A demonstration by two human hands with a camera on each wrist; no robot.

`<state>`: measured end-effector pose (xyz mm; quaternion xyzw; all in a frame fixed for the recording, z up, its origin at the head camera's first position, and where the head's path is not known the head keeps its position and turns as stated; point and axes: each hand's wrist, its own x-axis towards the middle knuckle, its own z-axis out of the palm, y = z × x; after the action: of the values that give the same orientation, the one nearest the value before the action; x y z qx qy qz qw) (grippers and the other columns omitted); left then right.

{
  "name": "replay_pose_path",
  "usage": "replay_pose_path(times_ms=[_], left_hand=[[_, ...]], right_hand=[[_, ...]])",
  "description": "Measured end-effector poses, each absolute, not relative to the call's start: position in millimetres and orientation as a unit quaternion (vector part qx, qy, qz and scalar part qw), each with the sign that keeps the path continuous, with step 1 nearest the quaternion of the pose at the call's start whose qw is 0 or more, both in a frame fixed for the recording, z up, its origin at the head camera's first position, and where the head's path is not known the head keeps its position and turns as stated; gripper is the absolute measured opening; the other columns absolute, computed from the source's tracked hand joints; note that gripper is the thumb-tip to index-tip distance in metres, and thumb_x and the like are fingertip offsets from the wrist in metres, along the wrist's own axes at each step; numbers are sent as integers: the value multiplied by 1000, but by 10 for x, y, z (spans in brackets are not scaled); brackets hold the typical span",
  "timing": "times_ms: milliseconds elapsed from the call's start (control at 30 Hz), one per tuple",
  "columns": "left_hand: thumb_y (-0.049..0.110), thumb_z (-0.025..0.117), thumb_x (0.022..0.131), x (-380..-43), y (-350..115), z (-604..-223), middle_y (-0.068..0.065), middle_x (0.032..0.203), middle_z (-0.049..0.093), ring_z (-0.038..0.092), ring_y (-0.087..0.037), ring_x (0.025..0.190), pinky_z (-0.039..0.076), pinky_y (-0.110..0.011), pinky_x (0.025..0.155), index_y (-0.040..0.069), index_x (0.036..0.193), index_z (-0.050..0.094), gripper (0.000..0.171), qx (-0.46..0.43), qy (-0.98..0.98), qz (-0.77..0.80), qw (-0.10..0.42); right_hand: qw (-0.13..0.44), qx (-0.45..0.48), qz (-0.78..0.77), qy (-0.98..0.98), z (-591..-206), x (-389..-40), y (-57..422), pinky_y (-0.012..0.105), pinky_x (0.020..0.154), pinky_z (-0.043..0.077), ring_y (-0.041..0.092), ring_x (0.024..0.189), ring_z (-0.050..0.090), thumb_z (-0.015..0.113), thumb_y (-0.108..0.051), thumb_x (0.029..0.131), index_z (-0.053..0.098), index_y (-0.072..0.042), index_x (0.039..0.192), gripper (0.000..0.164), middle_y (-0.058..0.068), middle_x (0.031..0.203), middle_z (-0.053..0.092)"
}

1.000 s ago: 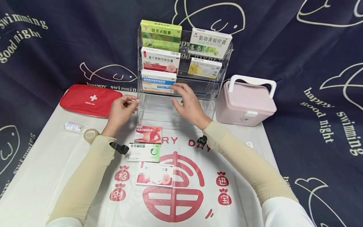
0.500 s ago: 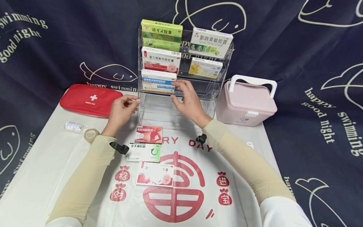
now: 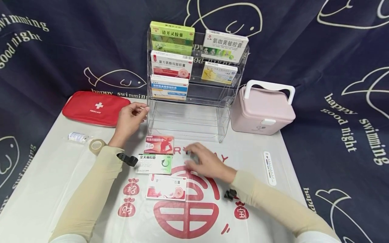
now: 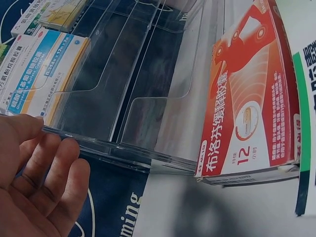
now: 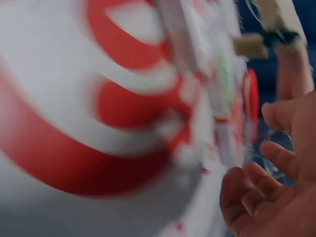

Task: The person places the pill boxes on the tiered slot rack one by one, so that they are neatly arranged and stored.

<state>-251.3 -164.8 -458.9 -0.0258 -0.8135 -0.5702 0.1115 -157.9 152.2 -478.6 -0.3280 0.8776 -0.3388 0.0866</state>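
Note:
At the left edge of a clear tiered display rack (image 3: 188, 130), my left hand (image 3: 129, 118) pinches the side panel between thumb and curled fingers. Beside that hand, in the left wrist view, a blue-and-white medicine box (image 4: 47, 74) sits in the rack. My right hand (image 3: 209, 162) holds nothing, its fingers loosely bent over the table. Just left of it lie a red medicine box (image 3: 159, 144), a white-and-green medicine box (image 3: 153, 164) and a white-and-red medicine box (image 3: 166, 187), in a column in front of the rack. Blur softens the right wrist view.
Upper tiers hold more boxes, including a green one (image 3: 172, 38) and a white one (image 3: 225, 46). A red first-aid pouch (image 3: 95, 108), tape roll (image 3: 97, 145) and small wrapped roll (image 3: 77, 137) lie left. Right are a pink lidded case (image 3: 264, 111) and a thermometer-like strip (image 3: 269, 168).
My right hand has left the blue-and-white box in the rack and come down toward the boxes on the table. My left hand stays at the rack's edge.

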Motion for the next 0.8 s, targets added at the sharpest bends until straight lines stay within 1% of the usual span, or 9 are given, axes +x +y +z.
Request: replay_pose_path(times_ms=[67, 100, 167, 267, 400, 633, 800], left_hand=[[21, 72, 97, -2515, -1650, -4583, -14, 88, 70, 69, -32, 73, 55, -19, 59, 0, 113, 71, 26, -27, -812, -572, 113], [21, 72, 97, -2515, -1651, -4580, -13, 88, 69, 69, -36, 74, 55, -19, 59, 1, 113, 71, 26, -28, -812, -573, 113], [21, 72, 97, -2519, -1658, -4583, -13, 87, 69, 68, -37, 75, 54, -19, 59, 1, 113, 72, 26, -25, -813, -571, 115], [22, 72, 97, -2521, -1667, -4589, -13, 88, 70, 68, -30, 71, 53, -18, 58, 1, 113, 71, 27, -21, -817, -565, 116], [22, 71, 98, -2525, -1658, -4599, -15, 90, 70, 67, -19, 68, 54, -18, 59, -1, 115, 71, 29, -25, -817, -566, 108], [22, 72, 97, -2520, -1643, -4608, -12, 87, 69, 67, -17, 67, 54, -18, 58, 0, 113, 71, 26, -23, -815, -568, 114], [21, 72, 97, -2514, -1654, -4604, -11, 86, 69, 66, -12, 65, 54, -18, 58, -1, 113, 71, 27, -28, -812, -572, 114]], right_hand=[[104, -343, -315, 879, -4872, -1401, 1574, 37, 95, 51, 21, 110, 58, 73, -28, 95, 62, -7, 132, 44, 5, 131, 57], [109, -348, -305, 880, -4904, -1327, 1593, 36, 98, 49, 19, 114, 57, 74, -30, 95, 63, -7, 132, 45, 3, 131, 57], [115, -349, -291, 883, -4954, -1206, 1617, 34, 102, 48, 14, 118, 55, 74, -35, 94, 64, -9, 133, 48, 1, 132, 57], [121, -340, -281, 889, -4998, -1071, 1630, 34, 104, 46, 13, 123, 51, 74, -40, 94, 63, -10, 136, 52, 1, 134, 56], [117, -319, -279, 898, -5037, -950, 1629, 35, 103, 47, 13, 125, 49, 73, -44, 93, 62, -11, 137, 56, 0, 135, 55], [88, -292, -272, 913, -5110, -849, 1557, 35, 100, 49, 14, 124, 46, 73, -49, 91, 64, -12, 137, 60, 0, 136, 55], [78, -282, -271, 917, -5130, -795, 1492, 38, 98, 49, 17, 123, 45, 73, -49, 91, 68, -15, 132, 53, 2, 138, 54]])
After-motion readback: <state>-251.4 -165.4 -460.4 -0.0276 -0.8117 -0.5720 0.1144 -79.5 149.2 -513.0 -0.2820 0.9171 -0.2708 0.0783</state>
